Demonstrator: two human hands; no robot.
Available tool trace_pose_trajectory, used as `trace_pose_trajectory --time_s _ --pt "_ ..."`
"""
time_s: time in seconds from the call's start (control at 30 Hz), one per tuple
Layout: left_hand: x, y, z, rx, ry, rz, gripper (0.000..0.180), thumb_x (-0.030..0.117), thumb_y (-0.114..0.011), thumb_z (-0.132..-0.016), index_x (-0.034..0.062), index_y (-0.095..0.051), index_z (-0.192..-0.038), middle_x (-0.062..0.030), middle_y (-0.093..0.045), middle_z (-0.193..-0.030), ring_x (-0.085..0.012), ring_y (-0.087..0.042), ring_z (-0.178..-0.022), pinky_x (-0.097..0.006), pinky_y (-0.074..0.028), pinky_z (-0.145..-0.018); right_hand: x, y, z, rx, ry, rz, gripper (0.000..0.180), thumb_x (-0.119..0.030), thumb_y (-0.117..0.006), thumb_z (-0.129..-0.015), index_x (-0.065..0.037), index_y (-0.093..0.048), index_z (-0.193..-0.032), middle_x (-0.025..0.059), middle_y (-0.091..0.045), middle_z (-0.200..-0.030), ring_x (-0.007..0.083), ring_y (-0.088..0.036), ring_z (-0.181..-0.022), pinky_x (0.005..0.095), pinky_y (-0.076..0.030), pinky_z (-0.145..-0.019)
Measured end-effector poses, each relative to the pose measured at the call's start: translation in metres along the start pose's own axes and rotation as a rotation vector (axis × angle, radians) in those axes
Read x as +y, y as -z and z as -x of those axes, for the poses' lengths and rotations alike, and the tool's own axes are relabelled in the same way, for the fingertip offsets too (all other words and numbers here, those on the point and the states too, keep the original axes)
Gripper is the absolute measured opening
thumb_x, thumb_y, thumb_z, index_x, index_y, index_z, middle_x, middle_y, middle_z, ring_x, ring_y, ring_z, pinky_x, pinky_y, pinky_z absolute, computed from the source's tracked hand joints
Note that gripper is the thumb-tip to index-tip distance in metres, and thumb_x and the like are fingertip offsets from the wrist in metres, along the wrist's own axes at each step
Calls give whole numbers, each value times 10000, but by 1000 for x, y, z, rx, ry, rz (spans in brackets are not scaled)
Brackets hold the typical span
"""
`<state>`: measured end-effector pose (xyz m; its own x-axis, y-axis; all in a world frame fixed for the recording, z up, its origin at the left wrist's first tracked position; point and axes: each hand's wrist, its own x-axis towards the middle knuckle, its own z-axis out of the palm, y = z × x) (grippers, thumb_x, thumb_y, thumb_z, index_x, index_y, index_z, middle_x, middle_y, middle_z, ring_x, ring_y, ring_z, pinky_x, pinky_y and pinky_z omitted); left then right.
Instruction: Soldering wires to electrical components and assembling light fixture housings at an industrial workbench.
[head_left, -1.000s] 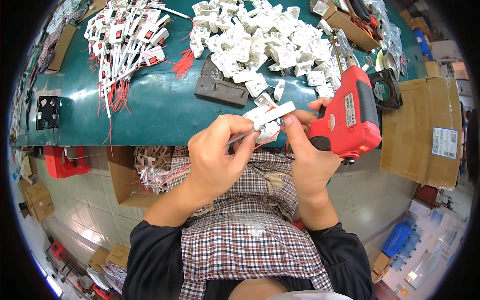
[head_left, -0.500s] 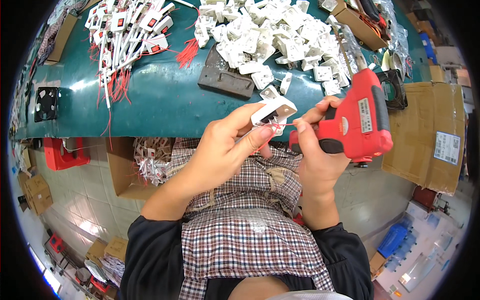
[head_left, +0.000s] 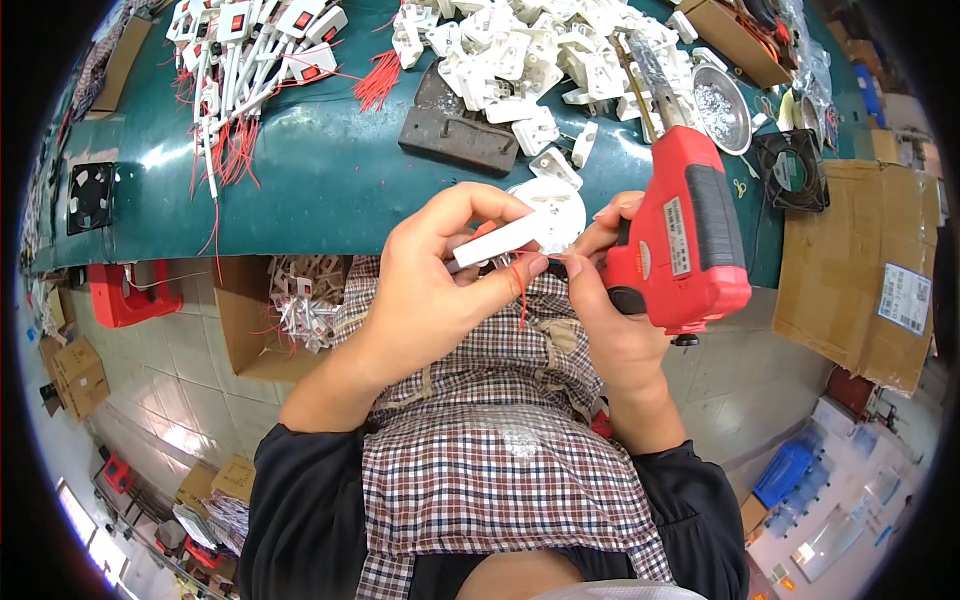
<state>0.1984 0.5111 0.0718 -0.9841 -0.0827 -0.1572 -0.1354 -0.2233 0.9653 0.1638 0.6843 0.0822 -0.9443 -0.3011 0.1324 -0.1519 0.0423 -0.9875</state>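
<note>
At the centre of the frame, your left hand (head_left: 435,275) closes around a white part (head_left: 500,240), its thumb below and its fingers curled behind. The part sits tilted at the near edge of the green table (head_left: 320,200), with a rounded piece (head_left: 560,212) showing just beyond it; whether the two are joined, you cannot tell from here. A red wire (head_left: 522,295) hangs past your left thumb.

Right of centre, your right hand (head_left: 625,310) grips a red tool (head_left: 690,250) with black trim, its long nose pointing toward the top of the frame. The same hand's thumb and forefinger meet close to the wire, near your left thumb tip; whether they pinch it is too small to tell.

A heap of white pieces (head_left: 545,60) fills the top centre, a dark block (head_left: 455,135) at its lower left edge. Red-buttoned switches (head_left: 235,25) and their red leads crowd the upper left. At upper right stand a metal dish (head_left: 746,125) and a black fan (head_left: 791,170), with a large carton (head_left: 855,270) below them. An open box (head_left: 240,325) of more switches sits below the table edge, left of your checked apron (head_left: 500,470).
</note>
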Motion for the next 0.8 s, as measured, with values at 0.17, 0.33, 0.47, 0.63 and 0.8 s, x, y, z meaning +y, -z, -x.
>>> trace_pose_trajectory --time_s 0.17,0.33,0.47,0.63,0.8 --pt "-10 -3 5 117 -157 -175 288 -17 -811 -810 15 -665 -1056 -46 -700 -985 -95 -668 -885 -259 -549 -754 4 -5 2 -12 -62 -18 465 93 -646 -902 24 -453 -1319 32 -613 -955 68 -570 -813 227 -483 -763" --pt "-11 -2 -2 158 -243 -297 249 -6 -808 -812 33 -665 -1013 -22 -702 -863 -54 -649 -737 -233 -507 -617 18 6 -1 62 -75 -21 486 72 -695 -864 10 -474 -1293 78 -626 -1028 148 -610 -868 265 -500 -840" --pt "-14 -2 -5 219 -163 -290 198 1 -793 -815 51 -664 -956 16 -674 -770 -15 -569 -605 -215 -409 -497 38 27 -10 -120 215 359 635 98 -773 -743 -24 -477 -1291 106 -610 -1224 203 -625 -1044 283 -491 -807" --pt "-25 -3 -10 254 -209 -383 199 17 -793 -804 44 -664 -953 -3 -673 -831 -32 -506 -562 -238 -382 -483 50 21 -7 -62 313 529 728 14 -891 -668 -14 -529 -1299 119 -605 -1213 244 -606 -1034 355 -497 -892" --pt "-23 -7 -15 268 -158 -408 212 23 -793 -790 42 -664 -957 -21 -678 -876 -60 -548 -587 -244 -404 -495 43 21 1 -25 267 525 740 11 -893 -690 -19 -523 -1331 119 -607 -1223 243 -621 -1072 383 -497 -956"
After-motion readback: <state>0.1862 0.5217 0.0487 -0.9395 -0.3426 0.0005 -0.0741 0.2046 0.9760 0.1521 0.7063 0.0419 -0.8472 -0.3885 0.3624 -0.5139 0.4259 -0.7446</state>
